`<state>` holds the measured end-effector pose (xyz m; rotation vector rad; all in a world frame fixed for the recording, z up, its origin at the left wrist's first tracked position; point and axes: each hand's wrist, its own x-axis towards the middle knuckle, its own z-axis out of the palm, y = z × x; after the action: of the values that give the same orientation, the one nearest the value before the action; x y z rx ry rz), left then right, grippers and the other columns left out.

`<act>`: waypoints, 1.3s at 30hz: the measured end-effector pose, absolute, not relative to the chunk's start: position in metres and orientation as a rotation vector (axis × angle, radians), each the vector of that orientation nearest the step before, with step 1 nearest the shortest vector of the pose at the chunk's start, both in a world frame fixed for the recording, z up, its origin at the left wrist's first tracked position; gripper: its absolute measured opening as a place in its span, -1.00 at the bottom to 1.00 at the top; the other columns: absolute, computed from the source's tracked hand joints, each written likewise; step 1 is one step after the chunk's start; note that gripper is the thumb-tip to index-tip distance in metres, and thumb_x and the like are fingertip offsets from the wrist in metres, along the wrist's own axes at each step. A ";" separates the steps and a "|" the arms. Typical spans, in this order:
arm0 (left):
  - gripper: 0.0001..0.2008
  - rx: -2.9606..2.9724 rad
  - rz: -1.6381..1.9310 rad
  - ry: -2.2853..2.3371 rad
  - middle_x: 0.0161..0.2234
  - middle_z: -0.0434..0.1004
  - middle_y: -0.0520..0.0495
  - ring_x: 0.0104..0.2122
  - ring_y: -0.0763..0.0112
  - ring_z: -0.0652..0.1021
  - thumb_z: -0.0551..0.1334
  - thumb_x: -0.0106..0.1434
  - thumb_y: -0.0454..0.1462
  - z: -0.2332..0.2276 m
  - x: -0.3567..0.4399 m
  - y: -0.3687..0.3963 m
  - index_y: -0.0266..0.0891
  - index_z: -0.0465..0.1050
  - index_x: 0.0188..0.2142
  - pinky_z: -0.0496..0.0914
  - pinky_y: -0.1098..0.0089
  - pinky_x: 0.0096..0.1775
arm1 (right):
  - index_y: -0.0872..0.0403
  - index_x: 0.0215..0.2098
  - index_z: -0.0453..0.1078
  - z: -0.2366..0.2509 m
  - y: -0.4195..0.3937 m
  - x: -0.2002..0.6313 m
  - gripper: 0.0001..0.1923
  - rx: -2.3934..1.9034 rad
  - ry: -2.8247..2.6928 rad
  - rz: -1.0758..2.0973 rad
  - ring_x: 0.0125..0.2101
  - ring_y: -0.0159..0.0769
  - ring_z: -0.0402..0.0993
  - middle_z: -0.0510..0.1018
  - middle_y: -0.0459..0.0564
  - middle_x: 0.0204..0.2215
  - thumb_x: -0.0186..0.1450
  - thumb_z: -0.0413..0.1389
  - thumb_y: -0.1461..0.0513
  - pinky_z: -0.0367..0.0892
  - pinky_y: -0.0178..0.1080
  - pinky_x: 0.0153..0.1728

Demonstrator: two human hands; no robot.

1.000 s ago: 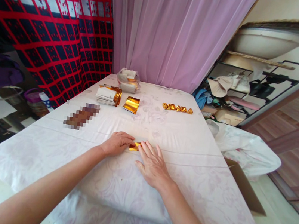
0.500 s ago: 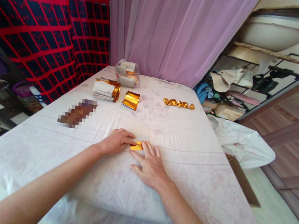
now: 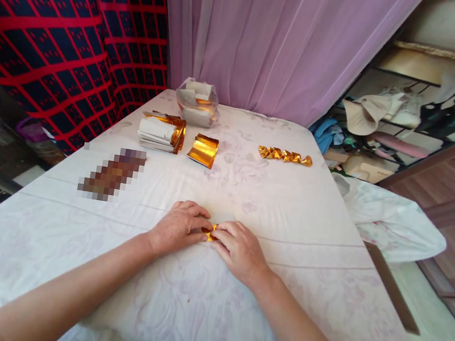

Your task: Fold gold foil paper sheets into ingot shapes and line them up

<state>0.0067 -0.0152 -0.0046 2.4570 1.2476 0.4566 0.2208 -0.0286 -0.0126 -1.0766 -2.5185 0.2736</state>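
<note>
Purple curtains (image 3: pixel 274 39) hang behind a tabletop (image 3: pixel 300 205) spread with a white floral cloth. Fingers of the left hand (image 3: pixel 177 227) and right hand (image 3: pixel 244 251) are closed on opposite ends of a small gold foil piece (image 3: pixel 210 237), shiny and creased, down at the cloth between them; mostly covered, its full shape is hard to judge. Beyond lie curved gold sheets (image 3: pixel 203 150), a thicker white-and-gold stack (image 3: pixel 157 135), a filled clear bag (image 3: pixel 197 105) and, to the right, a row of folded gold pieces (image 3: pixel 285 156).

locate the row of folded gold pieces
In the head view, the row is toward the far right of the table, beyond the right hand, right of the gold sheets.
</note>
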 end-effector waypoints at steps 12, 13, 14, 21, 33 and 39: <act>-0.75 2.529 0.387 1.115 -0.08 0.52 -0.06 -0.07 0.16 0.47 0.36 0.20 -0.09 0.001 0.004 -0.005 -0.04 0.55 -0.13 0.27 0.13 -0.04 | 0.09 -0.23 0.49 -0.016 -0.023 0.224 -0.83 -0.893 -2.409 0.160 -0.34 -0.29 0.43 0.57 0.00 -0.32 0.42 0.04 0.28 0.37 -0.22 -0.31; -0.73 2.534 0.419 1.103 -0.08 0.53 -0.06 -0.07 0.16 0.47 0.36 0.19 -0.09 -0.001 0.004 -0.006 -0.06 0.54 -0.12 0.27 0.13 -0.03 | 0.09 -0.24 0.49 -0.015 -0.024 0.224 -0.82 -0.897 -2.404 0.154 -0.34 -0.30 0.43 0.57 -0.01 -0.33 0.41 0.04 0.30 0.36 -0.23 -0.32; -0.70 2.539 0.448 1.087 -0.08 0.53 -0.07 -0.07 0.15 0.47 0.37 0.18 -0.08 -0.003 0.003 -0.006 -0.08 0.53 -0.10 0.27 0.13 -0.03 | 0.09 -0.26 0.49 -0.014 -0.025 0.224 -0.82 -0.905 -2.400 0.151 -0.35 -0.30 0.43 0.57 -0.01 -0.34 0.41 0.03 0.32 0.36 -0.23 -0.33; -0.88 2.574 0.635 1.052 -0.16 0.60 0.00 -0.14 0.25 0.52 0.24 0.33 -0.23 -0.007 0.000 -0.006 -0.10 0.55 -0.18 0.33 0.19 -0.09 | 0.08 -0.31 0.48 -0.010 -0.029 0.224 -0.77 -0.990 -2.365 0.190 -0.37 -0.31 0.42 0.56 -0.02 -0.37 0.41 0.00 0.33 0.36 -0.23 -0.32; -0.91 2.501 0.679 1.125 -0.19 0.61 0.00 -0.18 0.26 0.53 0.24 0.31 -0.28 -0.006 0.007 -0.010 -0.17 0.54 -0.31 0.35 0.19 -0.13 | 0.08 -0.40 0.43 -0.010 -0.036 0.215 -0.75 -1.216 -2.317 0.285 -0.41 -0.29 0.38 0.49 -0.05 -0.46 0.41 0.00 0.26 0.25 -0.21 -0.35; -0.92 2.466 0.622 1.172 -0.19 0.59 -0.04 -0.18 0.22 0.52 0.26 0.28 -0.26 -0.007 0.009 -0.012 -0.20 0.50 -0.35 0.36 0.17 -0.13 | 0.07 -0.45 0.39 -0.010 -0.038 0.216 -0.78 -1.298 -2.278 0.343 -0.41 -0.30 0.39 0.48 -0.06 -0.48 0.36 0.04 0.28 0.21 -0.24 -0.33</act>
<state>0.0089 -0.0116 -0.0066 2.4657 1.1718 0.6220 0.2159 -0.0381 -0.0097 -1.2977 -2.2779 0.3435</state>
